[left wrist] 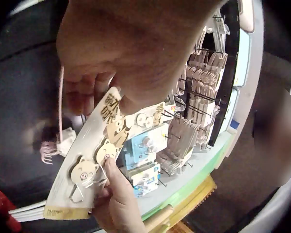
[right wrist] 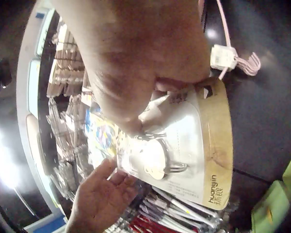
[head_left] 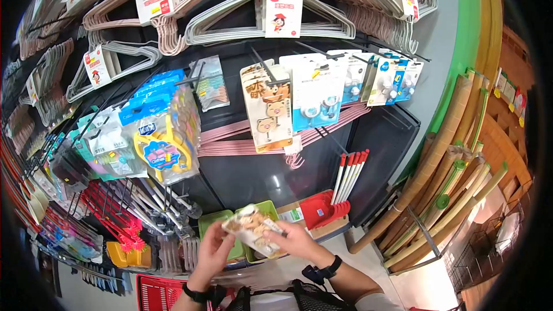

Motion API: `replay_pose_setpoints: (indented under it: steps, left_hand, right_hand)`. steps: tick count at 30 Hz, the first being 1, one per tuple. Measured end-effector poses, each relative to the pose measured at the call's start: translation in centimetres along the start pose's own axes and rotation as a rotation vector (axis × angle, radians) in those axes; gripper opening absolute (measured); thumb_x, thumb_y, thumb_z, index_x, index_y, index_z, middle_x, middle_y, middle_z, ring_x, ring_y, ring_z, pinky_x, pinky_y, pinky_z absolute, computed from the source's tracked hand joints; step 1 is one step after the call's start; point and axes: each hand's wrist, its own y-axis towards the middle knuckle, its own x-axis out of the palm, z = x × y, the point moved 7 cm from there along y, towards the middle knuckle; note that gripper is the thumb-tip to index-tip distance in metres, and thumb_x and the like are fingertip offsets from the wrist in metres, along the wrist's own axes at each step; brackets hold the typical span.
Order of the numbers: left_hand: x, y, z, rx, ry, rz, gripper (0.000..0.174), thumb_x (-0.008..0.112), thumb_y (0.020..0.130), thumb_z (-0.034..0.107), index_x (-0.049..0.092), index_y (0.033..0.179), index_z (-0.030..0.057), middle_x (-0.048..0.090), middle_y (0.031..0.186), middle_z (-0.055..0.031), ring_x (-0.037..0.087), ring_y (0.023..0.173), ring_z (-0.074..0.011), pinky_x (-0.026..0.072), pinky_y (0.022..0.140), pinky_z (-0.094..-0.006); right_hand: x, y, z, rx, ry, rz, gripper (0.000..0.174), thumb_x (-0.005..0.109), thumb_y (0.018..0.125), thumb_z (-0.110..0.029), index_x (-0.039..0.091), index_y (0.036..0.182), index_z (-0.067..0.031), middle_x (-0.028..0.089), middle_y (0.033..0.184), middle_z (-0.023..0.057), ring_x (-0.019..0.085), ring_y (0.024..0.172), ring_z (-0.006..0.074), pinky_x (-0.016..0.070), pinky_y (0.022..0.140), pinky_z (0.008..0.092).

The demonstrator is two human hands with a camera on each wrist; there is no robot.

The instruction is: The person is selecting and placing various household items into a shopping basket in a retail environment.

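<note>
In front of the person, a clear pack of pig-face hooks (head_left: pixel 253 231) on a printed card is tilted in the air. The right hand (head_left: pixel 295 242) holds it by one side, its thumb lying across the front in the left wrist view. At the pack's other end is the left hand (head_left: pixel 212 254), with relaxed fingertips right at the edge. The right wrist view shows the left palm (right wrist: pixel 99 201) facing up beside that edge. Two pig faces with metal hooks (left wrist: pixel 77 191) show through the plastic. A matching pack (head_left: pixel 268 109) hangs on the rack above.
Blue-and-white hook packs (head_left: pixel 318 89) hang right of the matching pack, with clothes hangers (head_left: pixel 271 14) above. Packs with yellow rings (head_left: pixel 164 144) hang at left. Below stand green bins (head_left: pixel 216 222) and red dustpans (head_left: pixel 322 210). Bamboo poles (head_left: pixel 438 184) lean at right.
</note>
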Motion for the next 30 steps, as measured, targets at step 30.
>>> replay_pose_setpoints:
  steps: [30]
  left_hand:
    - [11.7, 18.9, 19.2, 0.420, 0.017, 0.018, 0.026, 0.054, 0.103, 0.016, 0.061, 0.120, -0.0026, 0.069, 0.089, 0.0001, 0.059, 0.072, -0.0028, 0.0465, 0.064, -0.0198]
  right_hand:
    - [-15.8, 11.3, -14.6, -0.463, 0.256, 0.318, 0.024, 0.064, 0.099, -0.021, 0.063, 0.103, 0.0022, 0.070, 0.085, 0.0031, 0.059, 0.073, 0.0027, 0.0471, 0.061, 0.0220]
